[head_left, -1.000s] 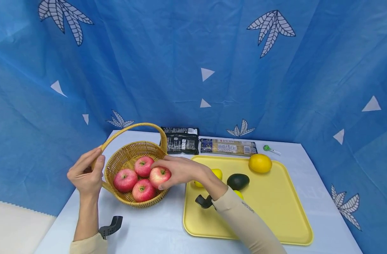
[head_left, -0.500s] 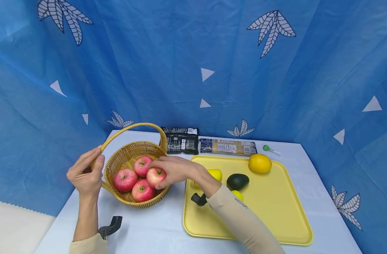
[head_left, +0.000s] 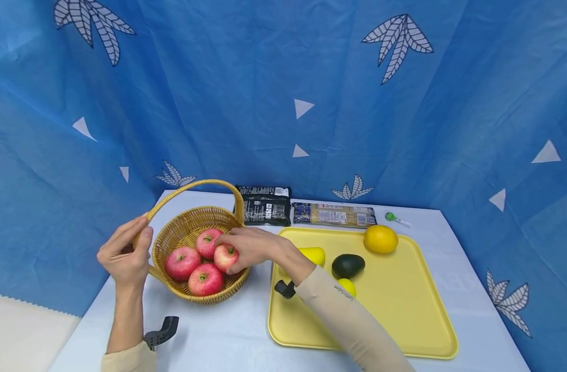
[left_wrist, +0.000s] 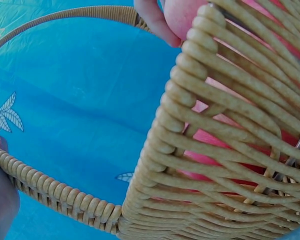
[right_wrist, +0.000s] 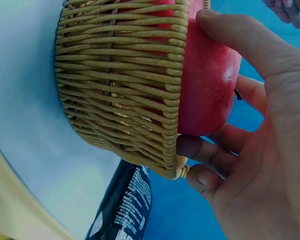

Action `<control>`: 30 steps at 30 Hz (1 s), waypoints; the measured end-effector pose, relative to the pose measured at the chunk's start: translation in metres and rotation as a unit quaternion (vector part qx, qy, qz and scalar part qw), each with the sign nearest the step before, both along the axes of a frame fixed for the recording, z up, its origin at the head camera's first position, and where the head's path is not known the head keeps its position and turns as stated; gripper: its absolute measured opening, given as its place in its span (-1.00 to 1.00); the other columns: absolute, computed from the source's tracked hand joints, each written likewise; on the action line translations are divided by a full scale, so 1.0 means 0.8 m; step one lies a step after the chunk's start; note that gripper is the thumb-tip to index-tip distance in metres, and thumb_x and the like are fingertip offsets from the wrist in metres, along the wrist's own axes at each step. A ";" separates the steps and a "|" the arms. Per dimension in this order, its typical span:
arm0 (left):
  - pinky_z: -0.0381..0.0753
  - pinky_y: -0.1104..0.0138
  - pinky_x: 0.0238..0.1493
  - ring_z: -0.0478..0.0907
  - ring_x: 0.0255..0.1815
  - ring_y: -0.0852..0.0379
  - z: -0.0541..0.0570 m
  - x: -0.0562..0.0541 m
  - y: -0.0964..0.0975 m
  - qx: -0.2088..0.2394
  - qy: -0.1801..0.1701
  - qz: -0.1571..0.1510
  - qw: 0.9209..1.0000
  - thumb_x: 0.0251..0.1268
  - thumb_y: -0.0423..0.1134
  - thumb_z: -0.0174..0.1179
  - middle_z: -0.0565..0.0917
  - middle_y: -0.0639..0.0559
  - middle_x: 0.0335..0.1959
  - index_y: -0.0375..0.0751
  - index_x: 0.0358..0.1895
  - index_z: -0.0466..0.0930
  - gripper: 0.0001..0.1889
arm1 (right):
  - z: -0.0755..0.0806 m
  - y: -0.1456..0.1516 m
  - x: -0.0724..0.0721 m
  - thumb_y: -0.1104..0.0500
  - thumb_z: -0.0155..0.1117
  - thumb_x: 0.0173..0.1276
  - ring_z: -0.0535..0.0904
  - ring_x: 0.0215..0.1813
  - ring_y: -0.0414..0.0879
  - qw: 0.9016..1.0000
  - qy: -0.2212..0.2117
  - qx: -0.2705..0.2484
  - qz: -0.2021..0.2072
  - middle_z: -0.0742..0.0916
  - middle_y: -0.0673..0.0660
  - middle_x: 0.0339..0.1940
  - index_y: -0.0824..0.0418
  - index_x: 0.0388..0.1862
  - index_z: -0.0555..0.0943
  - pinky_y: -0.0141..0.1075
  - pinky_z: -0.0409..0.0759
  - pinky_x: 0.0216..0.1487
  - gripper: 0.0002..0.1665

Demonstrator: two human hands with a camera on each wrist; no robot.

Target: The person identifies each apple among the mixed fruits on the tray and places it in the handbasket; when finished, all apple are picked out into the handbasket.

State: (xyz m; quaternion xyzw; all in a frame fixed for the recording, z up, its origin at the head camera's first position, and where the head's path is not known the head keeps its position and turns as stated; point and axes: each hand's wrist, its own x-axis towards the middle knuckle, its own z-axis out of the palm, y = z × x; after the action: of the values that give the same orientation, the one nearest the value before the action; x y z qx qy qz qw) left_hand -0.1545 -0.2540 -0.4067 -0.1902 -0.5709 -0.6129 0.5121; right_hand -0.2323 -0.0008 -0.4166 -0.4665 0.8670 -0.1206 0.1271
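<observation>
A wicker basket (head_left: pixel 190 219) with a tall arched handle stands on the left of the table. My left hand (head_left: pixel 128 253) pinches the left side of that handle between thumb and fingers. Over the basket's right rim, my right hand (head_left: pixel 255 249) grips a red apple (right_wrist: pixel 207 80), its thumb on one side and fingers on the other. The apple sits partly below the rim in the right wrist view. Beside it in the basket lie three more: a left apple (head_left: pixel 183 264), a back apple (head_left: pixel 208 243) and a front apple (head_left: pixel 205 280).
Right of the basket, a yellow tray (head_left: pixel 404 320) bears an avocado (head_left: pixel 348 266), a yellow melon-like fruit (head_left: pixel 381 238) and smaller yellow fruits partly behind my right arm. Behind stand black packets (head_left: pixel 266 211), a pasta packet (head_left: pixel 334 215) and a green lollipop (head_left: pixel 391 217).
My right hand has moved left and slightly inward with its apple, deeper over the basket. The front apple has shifted slightly left. My left hand stays on the handle.
</observation>
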 end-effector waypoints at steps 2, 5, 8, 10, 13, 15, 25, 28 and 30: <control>0.39 0.65 -0.58 0.52 -0.61 0.31 0.001 0.000 0.001 0.006 0.005 -0.003 1.000 0.02 -0.69 0.25 0.77 -0.32 -0.17 -0.79 -0.24 0.62 -0.80 | -0.002 -0.001 -0.001 -0.27 0.46 0.11 0.50 0.01 -0.27 1.000 0.005 0.006 -0.002 0.58 -0.14 0.11 -0.26 0.38 0.44 -0.36 0.52 0.04 -0.18; 0.40 0.65 -0.58 0.52 -0.63 0.32 0.003 -0.001 0.003 0.014 0.011 -0.009 1.000 0.00 -0.70 0.25 0.78 -0.32 -0.18 -0.80 -0.25 0.62 -0.80 | -0.006 -0.004 -0.002 -0.28 0.47 0.11 0.50 0.03 -0.27 1.000 0.011 0.017 -0.006 0.58 -0.15 0.10 -0.28 0.37 0.45 -0.27 0.50 0.10 -0.19; 0.42 0.65 -0.58 0.54 -0.63 0.32 0.004 -0.001 0.004 0.017 0.013 -0.013 1.000 -0.01 -0.71 0.24 0.78 -0.32 -0.19 -0.81 -0.26 0.61 -0.80 | -0.010 -0.006 -0.002 -0.29 0.47 0.12 0.50 0.12 -0.24 0.999 0.013 0.031 -0.018 0.59 -0.14 0.14 -0.31 0.37 0.44 -0.05 0.42 0.28 -0.19; 0.42 0.65 -0.58 0.54 -0.62 0.31 0.005 -0.001 0.005 0.015 0.010 -0.012 1.000 -0.01 -0.71 0.24 0.78 -0.31 -0.18 -0.81 -0.26 0.61 -0.80 | -0.013 -0.007 -0.003 -0.30 0.47 0.12 0.49 0.19 -0.22 0.999 0.016 0.039 -0.023 0.59 -0.13 0.17 -0.33 0.39 0.42 0.11 0.33 0.36 -0.17; 0.42 0.65 -0.57 0.55 -0.61 0.31 0.005 -0.002 0.005 0.013 0.006 -0.008 1.000 0.00 -0.70 0.24 0.78 -0.30 -0.18 -0.80 -0.25 0.62 -0.80 | -0.014 -0.009 -0.004 -0.30 0.46 0.13 0.47 0.23 -0.24 0.999 0.015 0.042 -0.025 0.59 -0.15 0.18 -0.33 0.39 0.40 0.12 0.29 0.39 -0.17; 0.42 0.65 -0.57 0.55 -0.61 0.31 0.005 -0.002 0.006 0.011 0.004 -0.005 1.000 0.01 -0.70 0.24 0.78 -0.29 -0.17 -0.79 -0.24 0.62 -0.80 | -0.014 -0.010 -0.005 -0.29 0.46 0.14 0.47 0.17 -0.28 0.999 0.018 0.043 -0.020 0.60 -0.17 0.13 -0.32 0.39 0.41 0.00 0.34 0.31 -0.18; 0.38 0.66 -0.61 0.49 -0.67 0.35 0.004 -0.001 0.004 0.010 0.006 -0.003 1.000 0.02 -0.68 0.26 0.78 -0.29 -0.18 -0.78 -0.25 0.63 -0.81 | -0.015 -0.021 -0.008 -0.28 0.41 0.15 0.51 -0.14 -0.21 0.996 0.054 0.068 0.002 0.59 -0.15 -0.07 -0.31 0.38 0.42 -0.27 0.48 0.08 -0.22; 0.38 0.66 -0.62 0.48 -0.68 0.35 0.002 -0.001 0.003 0.010 0.008 -0.003 1.000 0.02 -0.68 0.26 0.78 -0.30 -0.19 -0.79 -0.25 0.62 -0.81 | -0.016 -0.023 -0.009 -0.28 0.41 0.15 0.51 -0.14 -0.22 0.997 0.049 0.067 0.002 0.59 -0.16 -0.09 -0.30 0.37 0.43 -0.27 0.48 0.09 -0.22; 0.38 0.66 -0.62 0.49 -0.67 0.35 0.001 -0.001 0.002 0.009 0.007 -0.002 1.000 0.02 -0.68 0.26 0.78 -0.30 -0.19 -0.79 -0.25 0.62 -0.80 | -0.016 -0.024 -0.010 -0.28 0.41 0.16 0.51 -0.15 -0.23 0.997 0.047 0.064 0.003 0.59 -0.18 -0.11 -0.30 0.35 0.43 -0.28 0.48 0.08 -0.25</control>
State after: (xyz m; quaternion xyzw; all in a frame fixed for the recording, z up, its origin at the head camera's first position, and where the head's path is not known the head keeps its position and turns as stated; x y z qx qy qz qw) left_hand -0.1555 -0.2522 -0.4056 -0.1911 -0.5616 -0.6176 0.5164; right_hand -0.2403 -0.0201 -0.4298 -0.4652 0.8764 -0.0422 0.1168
